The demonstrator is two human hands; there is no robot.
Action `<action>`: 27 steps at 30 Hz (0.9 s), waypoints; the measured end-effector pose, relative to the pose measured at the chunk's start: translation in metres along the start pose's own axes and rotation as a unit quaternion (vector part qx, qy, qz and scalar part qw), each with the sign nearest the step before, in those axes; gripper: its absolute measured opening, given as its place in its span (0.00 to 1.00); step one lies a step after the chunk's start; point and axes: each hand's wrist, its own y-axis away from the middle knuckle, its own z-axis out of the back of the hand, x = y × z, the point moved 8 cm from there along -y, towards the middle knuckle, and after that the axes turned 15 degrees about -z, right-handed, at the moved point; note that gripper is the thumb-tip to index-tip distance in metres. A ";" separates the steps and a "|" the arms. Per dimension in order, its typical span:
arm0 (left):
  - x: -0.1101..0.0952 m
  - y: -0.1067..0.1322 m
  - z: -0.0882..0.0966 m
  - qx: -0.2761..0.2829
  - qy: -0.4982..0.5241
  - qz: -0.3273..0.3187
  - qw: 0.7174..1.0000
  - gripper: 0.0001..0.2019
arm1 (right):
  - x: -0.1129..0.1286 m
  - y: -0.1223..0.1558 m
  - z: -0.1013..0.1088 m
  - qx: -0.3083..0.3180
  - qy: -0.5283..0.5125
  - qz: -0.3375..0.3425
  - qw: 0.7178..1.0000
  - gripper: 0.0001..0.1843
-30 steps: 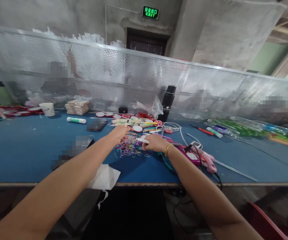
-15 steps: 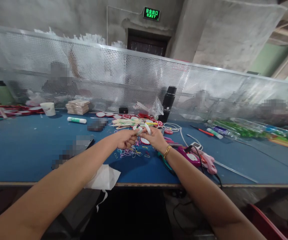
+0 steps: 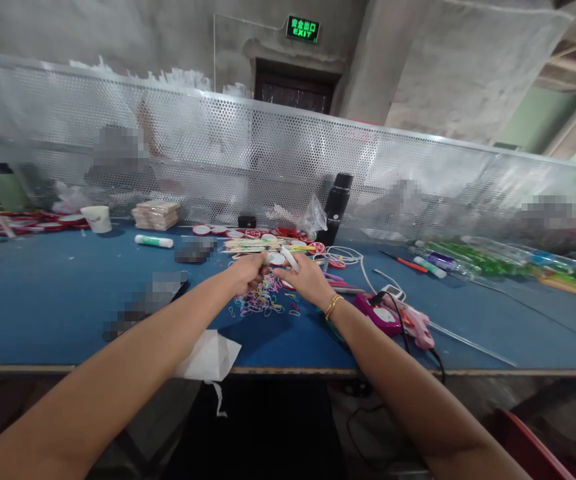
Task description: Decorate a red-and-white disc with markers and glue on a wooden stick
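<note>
At the near edge of the blue table (image 3: 58, 313), a crumpled white paper (image 3: 209, 355) hangs partly over the lip. Just beyond it, in the middle of the table, lies a loose heap of coloured loops (image 3: 261, 301). To the right of the heap are a magenta gadget (image 3: 379, 315) and a pink glue gun (image 3: 417, 325), with a black cable trailing off the edge. Farther back is a row of red-and-white discs (image 3: 248, 233) beside a bundle of thin sticks, with a green-capped tube (image 3: 153, 241) to the left. Behind these stand a white cup (image 3: 97, 218), a stack of flat wooden pieces (image 3: 155, 213) and a black flask (image 3: 336, 207). A perforated metal screen (image 3: 218, 153) runs along the back of the table. Past it are a bare concrete wall, a dark doorway and a lit green exit sign (image 3: 302, 29).

Both forearms stretch forward from the bottom corners and meet just above the loops. The left hand (image 3: 247, 273) is curled with its fingertips pinched together, and what they nip is too small to tell. The right hand (image 3: 304, 277), with a gold bracelet (image 3: 333, 307) at the wrist, grips a short white stick (image 3: 289, 257). The stick tilts up and away, and the two hands are almost touching.
</note>
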 end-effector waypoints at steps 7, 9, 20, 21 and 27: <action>-0.014 -0.012 0.022 -0.086 0.067 -0.093 0.990 0.16 | 0.008 0.002 0.013 -0.053 0.129 0.066 0.988 0.16; -0.014 -0.012 0.022 -0.092 0.079 -0.095 0.988 0.16 | 0.009 0.002 0.013 -0.062 0.144 0.075 0.985 0.16; -0.017 -0.008 0.011 -0.036 0.036 -0.116 0.992 0.12 | 0.010 0.003 0.007 -0.041 0.138 0.087 0.986 0.17; -0.017 -0.009 0.010 -0.028 0.033 -0.122 0.992 0.12 | 0.010 0.003 0.007 -0.040 0.133 0.089 0.986 0.16; -0.016 -0.013 0.007 -0.008 0.043 -0.146 0.988 0.10 | 0.005 -0.001 0.005 -0.048 0.107 0.090 0.989 0.13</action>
